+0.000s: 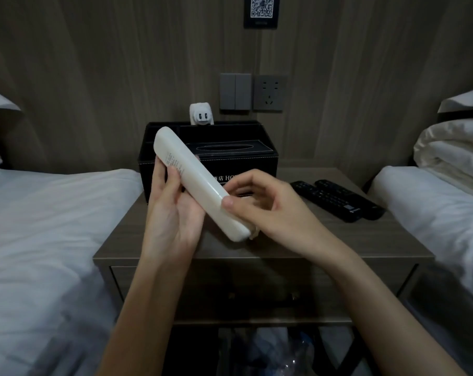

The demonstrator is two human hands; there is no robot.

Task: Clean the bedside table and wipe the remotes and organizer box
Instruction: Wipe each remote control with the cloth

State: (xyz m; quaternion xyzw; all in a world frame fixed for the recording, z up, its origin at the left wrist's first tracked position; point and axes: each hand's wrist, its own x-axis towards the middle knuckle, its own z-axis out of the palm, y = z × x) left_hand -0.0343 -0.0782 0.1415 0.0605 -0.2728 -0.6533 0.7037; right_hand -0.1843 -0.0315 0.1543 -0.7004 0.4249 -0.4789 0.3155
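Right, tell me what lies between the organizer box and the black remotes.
Head view: only a short stretch of bare tabletop separates the organizer box from the black remotes; nothing lies there.

Probably hotel room: twin beds point(53, 213), bedside table point(338, 240)

All we get of the person here is a pair of arms. The left hand point(173, 213) looks slim to us, with long narrow fingers point(159, 175), and the left forearm point(148, 308) behind it is bare skin right to the bottom edge of the shot, smooth and fairly thin. Same story on the other side. The right hand point(268, 210) has that same slender build, and its thumbnail point(228, 202) looks short and neatly trimmed. The right forearm point(365, 294) is bare too and gets a bit wider toward the elbow end. The light's pretty dim, so we can't make out any finer detail on the skin.
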